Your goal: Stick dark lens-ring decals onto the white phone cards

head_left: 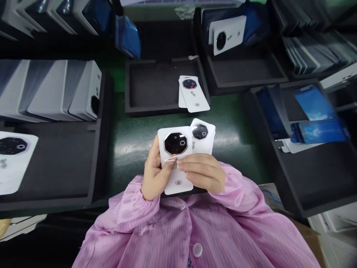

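My left hand (154, 172) grips a white phone back cover (175, 156) with a dark octagonal camera ring, holding it upright in front of my chest. My right hand (203, 172) is closed on a second white cover (203, 136) that sits just behind and to the right of the first; its fingertips touch the front cover beside a thin clear film strip (171, 159). Both sleeves are pink striped fabric.
A black foam tray (145, 89) straight ahead carries two white covers (193, 93) on its right rim. Rows of covers stand in the left tray (55, 89). A loose cover (13, 160) lies at the left. Blue films (318, 115) fill the right trays. A green mat (131, 137) covers the bench.
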Tool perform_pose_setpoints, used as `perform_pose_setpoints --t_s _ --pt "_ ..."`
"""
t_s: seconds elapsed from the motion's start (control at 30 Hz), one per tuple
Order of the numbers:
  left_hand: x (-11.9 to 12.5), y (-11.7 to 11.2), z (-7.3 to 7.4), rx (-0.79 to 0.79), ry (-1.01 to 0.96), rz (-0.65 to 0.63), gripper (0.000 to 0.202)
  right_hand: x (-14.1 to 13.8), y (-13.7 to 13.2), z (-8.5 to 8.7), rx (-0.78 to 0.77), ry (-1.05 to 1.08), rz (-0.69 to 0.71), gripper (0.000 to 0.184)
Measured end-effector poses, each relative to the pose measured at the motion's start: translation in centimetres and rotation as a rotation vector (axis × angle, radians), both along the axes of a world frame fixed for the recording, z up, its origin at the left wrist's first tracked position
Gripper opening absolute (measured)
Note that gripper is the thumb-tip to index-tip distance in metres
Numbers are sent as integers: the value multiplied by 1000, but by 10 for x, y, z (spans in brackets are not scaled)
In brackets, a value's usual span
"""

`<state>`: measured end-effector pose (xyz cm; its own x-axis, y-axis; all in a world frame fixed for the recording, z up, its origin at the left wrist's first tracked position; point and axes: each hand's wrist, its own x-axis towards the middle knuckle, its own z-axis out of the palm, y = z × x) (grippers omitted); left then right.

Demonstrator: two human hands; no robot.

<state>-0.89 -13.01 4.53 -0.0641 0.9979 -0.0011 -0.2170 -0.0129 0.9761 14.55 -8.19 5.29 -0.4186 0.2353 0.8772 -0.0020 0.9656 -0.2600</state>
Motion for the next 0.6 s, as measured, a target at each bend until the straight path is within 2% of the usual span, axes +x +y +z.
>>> perform_pose_setpoints --t_s 0.27,0.6 --pt "2 2 0 4 -11 17 65 0 0 -4 3 18 9 14" --pt "5 1 0 25 -24 16 63 0 -1 1 8 -3 6 12"
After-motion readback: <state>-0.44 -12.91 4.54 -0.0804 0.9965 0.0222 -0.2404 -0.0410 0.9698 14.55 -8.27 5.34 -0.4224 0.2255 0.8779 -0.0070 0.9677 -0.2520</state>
